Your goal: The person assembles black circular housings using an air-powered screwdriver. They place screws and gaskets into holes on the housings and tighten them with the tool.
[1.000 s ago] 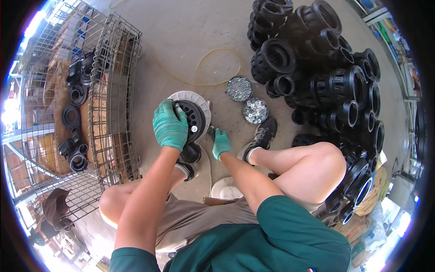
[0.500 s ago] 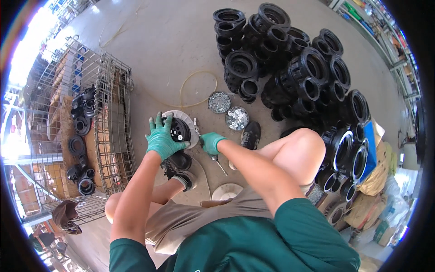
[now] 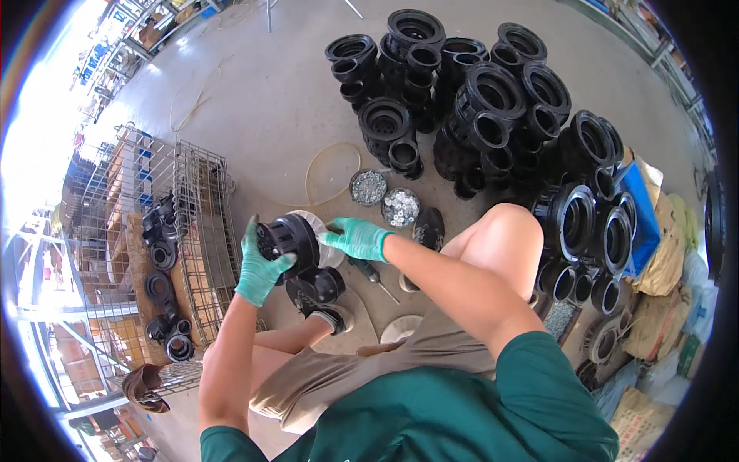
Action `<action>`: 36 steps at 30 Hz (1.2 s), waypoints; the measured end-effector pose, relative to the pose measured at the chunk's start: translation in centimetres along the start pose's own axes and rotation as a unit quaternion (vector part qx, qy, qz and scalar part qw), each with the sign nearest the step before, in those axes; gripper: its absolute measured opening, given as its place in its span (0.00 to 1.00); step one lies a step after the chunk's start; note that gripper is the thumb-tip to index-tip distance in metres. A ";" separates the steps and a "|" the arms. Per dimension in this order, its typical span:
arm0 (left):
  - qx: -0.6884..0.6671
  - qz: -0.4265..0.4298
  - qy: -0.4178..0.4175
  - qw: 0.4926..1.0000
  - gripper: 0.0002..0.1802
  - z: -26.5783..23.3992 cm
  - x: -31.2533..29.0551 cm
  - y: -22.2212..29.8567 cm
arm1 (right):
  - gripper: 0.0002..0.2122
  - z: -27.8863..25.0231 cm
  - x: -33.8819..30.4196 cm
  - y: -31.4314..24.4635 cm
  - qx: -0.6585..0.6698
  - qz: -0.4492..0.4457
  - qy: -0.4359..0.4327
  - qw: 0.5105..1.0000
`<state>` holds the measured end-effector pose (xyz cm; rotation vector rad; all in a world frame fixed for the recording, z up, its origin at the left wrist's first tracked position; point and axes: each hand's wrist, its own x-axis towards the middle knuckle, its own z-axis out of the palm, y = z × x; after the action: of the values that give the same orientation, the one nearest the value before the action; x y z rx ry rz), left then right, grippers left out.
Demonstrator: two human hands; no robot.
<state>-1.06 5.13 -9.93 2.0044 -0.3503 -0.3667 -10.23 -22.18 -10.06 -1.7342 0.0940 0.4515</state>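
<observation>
A black plastic housing [image 3: 299,237] with round openings leans to the left above a pale round disc [image 3: 331,256]. My left hand [image 3: 262,268], in a green glove, is wrapped round its left side, thumb towards me. My right hand [image 3: 358,239], gloved alike, has its fingers bent together at the housing's right edge, next to the disc. What those fingers pinch, if anything, is hidden. Below my right hand a power screwdriver [image 3: 368,271] with a long bit lies on the floor, out of my grasp.
Two bowls of small metal parts [image 3: 369,187] stand beyond my right hand. Stacked black housings [image 3: 493,100] crowd the far right. A wire cage [image 3: 202,231] with black fittings stands at left; a yellowish hose [image 3: 309,175] loops on the floor. My shoes flank the work.
The housing has gone from standing upright on the disc to leaning left. My right hand has let go of the screwdriver and moved up to the housing's edge. The view has shifted slightly.
</observation>
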 end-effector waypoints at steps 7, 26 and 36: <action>-0.286 -0.038 -0.075 0.954 0.72 3.2 -1.8 13.4 | 0.27 -0.2 -2.0 -4.5 0.283 -0.155 -0.019 0.946; 0.293 0.224 -0.132 0.920 0.37 2.1 4.3 14.5 | 0.23 -15.4 5.3 -5.3 -0.350 -0.038 0.263 0.899; 0.307 0.206 -0.258 0.892 0.38 1.8 4.2 13.3 | 0.22 -19.8 12.0 -2.9 -0.486 0.089 0.245 0.834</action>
<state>0.86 -3.74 0.77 2.3305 -1.3473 -0.5632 6.55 -38.36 -8.72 -2.8477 0.4605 0.1583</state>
